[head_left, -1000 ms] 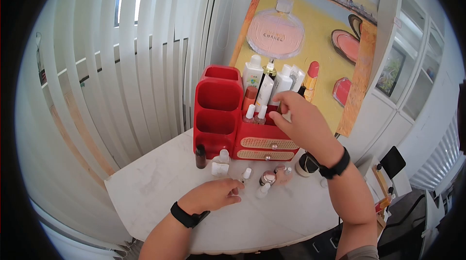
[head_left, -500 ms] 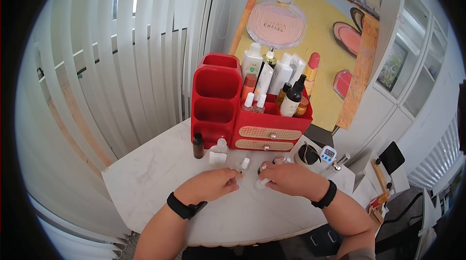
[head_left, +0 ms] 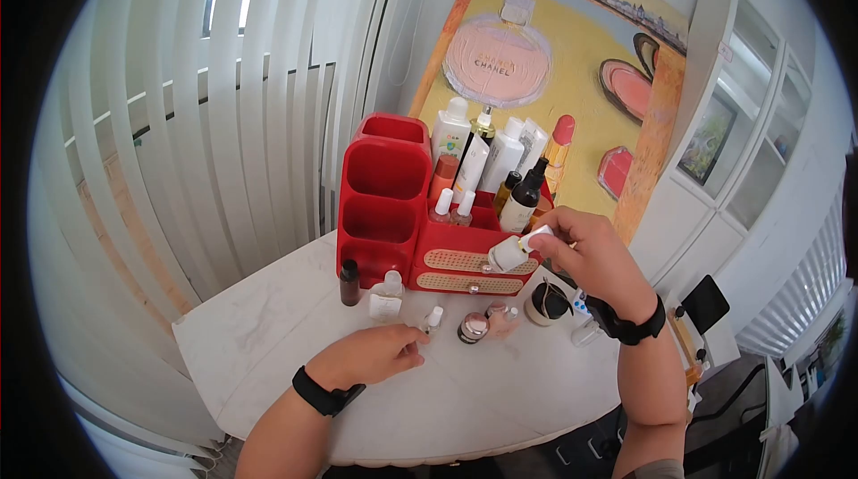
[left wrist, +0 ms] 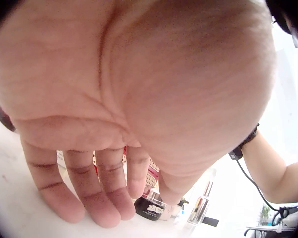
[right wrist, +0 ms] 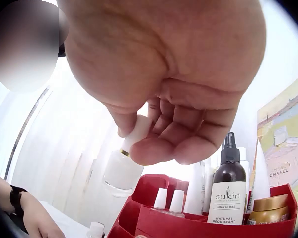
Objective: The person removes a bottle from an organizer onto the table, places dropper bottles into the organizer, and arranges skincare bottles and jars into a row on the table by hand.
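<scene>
My right hand (head_left: pixel 590 251) pinches a small nail polish bottle (head_left: pixel 508 255) by its white cap, lifted in front of the red organizer (head_left: pixel 384 177). In the right wrist view the bottle's pale glass body hangs tilted below thumb and fingers. My left hand (head_left: pixel 380 354) is low over the table, fingers loosely bent with nothing in them in the left wrist view. Just beyond its fingertips stands a small white-capped bottle (head_left: pixel 433 318). Two more white-capped bottles (right wrist: pixel 177 202) sit in the organizer's front compartment, beside a dark spray bottle (right wrist: pixel 228 186).
A dark bottle (head_left: pixel 349 284) and a clear bottle (head_left: pixel 386 298) stand before the organizer. Further right are a jar (head_left: pixel 474 328), a pink bottle (head_left: pixel 502 319) and a round black-topped container (head_left: pixel 548 302). Behind leans a painting (head_left: pixel 500 63); blinds (head_left: pixel 223 148) hang left.
My right hand went down from the organizer to the table, took up the white-capped nail polish bottle, and raised it toward the organizer. The left hand has stayed by the small bottle.
</scene>
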Demonstrator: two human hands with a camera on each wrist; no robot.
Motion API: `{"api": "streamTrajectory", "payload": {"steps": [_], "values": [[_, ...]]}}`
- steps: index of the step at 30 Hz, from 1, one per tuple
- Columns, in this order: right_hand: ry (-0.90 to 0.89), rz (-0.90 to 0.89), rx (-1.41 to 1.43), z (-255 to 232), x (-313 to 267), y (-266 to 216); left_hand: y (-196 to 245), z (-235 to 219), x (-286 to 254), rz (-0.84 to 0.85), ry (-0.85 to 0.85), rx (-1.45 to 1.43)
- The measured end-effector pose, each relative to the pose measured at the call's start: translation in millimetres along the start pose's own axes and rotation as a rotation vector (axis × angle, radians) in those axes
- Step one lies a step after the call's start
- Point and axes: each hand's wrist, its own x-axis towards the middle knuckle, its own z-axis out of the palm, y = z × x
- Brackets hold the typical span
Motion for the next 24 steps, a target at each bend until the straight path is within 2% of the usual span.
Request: {"api": "streamTrajectory", "payload": {"steps": [6,9,12,18,20,24], "values": [[-0.037,0.041,0.086,3,14,4,-2,1,-1,0.017,0.006,-0.019],[-0.055,0.033,0.066,2,21,5,-1,2,-1,0.015,0.012,-0.008],[-0.039,0.105,-0.027,3,29,0,0,2,-2,0.007,0.012,-0.018],[0.086,-0.075,-0.098,10,40,-3,-2,2,-1,0.025,0.015,0.010],[0.132,-0.185,-0.233,13,45,2,0,2,-2,0.012,0.012,0.001],[0.141,-0.212,-0.344,20,50,10,2,1,-2,0.004,0.003,-0.004]]}}
